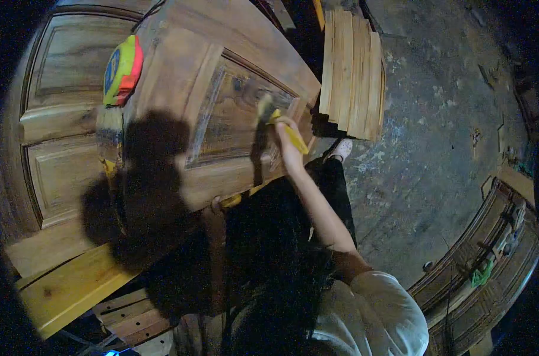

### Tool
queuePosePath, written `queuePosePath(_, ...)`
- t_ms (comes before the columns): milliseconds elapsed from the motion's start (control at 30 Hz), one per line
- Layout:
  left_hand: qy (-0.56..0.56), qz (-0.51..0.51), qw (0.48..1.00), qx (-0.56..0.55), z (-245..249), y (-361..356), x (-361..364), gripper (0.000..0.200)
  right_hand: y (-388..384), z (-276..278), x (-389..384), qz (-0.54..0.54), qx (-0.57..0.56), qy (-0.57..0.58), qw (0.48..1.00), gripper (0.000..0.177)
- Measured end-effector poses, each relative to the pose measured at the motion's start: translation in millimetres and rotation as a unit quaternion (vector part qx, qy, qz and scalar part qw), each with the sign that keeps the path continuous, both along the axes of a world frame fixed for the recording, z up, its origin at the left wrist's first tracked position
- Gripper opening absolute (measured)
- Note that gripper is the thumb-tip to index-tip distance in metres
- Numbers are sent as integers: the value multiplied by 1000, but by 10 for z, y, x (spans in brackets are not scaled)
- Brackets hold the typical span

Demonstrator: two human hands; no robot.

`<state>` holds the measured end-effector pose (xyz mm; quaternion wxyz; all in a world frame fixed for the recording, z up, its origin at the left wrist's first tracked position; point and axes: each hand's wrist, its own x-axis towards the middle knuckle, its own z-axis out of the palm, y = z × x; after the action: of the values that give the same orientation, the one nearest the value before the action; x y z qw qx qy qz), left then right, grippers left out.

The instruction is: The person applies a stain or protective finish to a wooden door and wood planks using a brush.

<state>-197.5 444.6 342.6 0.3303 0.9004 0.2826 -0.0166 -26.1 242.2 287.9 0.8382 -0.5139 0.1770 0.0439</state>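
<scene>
My right hand (288,145) grips a paintbrush with a yellow handle (293,137). Its bristles (265,107) press on the recessed panel of a wooden door (222,113) lying flat in front of me. The panel looks darker and wet around the brush. My arm reaches out from a white sleeve (376,314). My left hand is out of sight. A yellow and red tape measure (123,70) rests on the door's far left corner.
A second panelled door (62,118) lies under and to the left. A stack of thin boards (352,71) leans beyond the door. Carved wooden frames (483,267) lie on the stained concrete floor at right. Planks (73,285) sit lower left.
</scene>
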Motion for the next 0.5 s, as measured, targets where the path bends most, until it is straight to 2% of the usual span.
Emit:
queuePosePath(100,-39,-35,996,66,33,-70,22,33,94,843,66,89,-8,-157,984,19)
queuePosePath(133,-27,-29,997,69,89,-90,51,34,99,968,94,146,-21,-189,971,21)
queuePosePath(167,-15,-24,997,72,146,-110,82,35,120,950,105,147,-19,-191,970,21)
queuePosePath(233,66,17,997,-46,37,52,49,34,173,754,72,79,-20,-172,982,20)
queuePosePath(267,61,15,997,-47,54,19,83,34,138,522,44,67,-21,-123,990,20)
queuePosePath(300,1,11,999,-31,78,-67,68,33,62,287,26,37,-72,-110,991,20)
queuePosePath(333,-28,12,999,-26,52,-71,33,33,21,22,0,8,10,-38,999,23)
queuePosePath(367,-56,12,998,-21,25,-75,-3,32,-53,-269,-29,8,34,-8,999,21)
queuePosePath(400,-112,-129,969,181,-57,42,-46,32,-90,-521,-104,3,38,2,999,20)
queuePosePath(433,-163,-260,876,373,-29,43,10,31,-118,-579,-109,-2,43,12,999,19)
queuePosePath(467,-166,-258,876,371,-1,-9,23,31,-121,-634,-116,-2,40,9,999,19)
queuePosePath(500,-101,-100,976,163,251,-197,148,32,-102,-550,-120,36,-35,9,999,19)
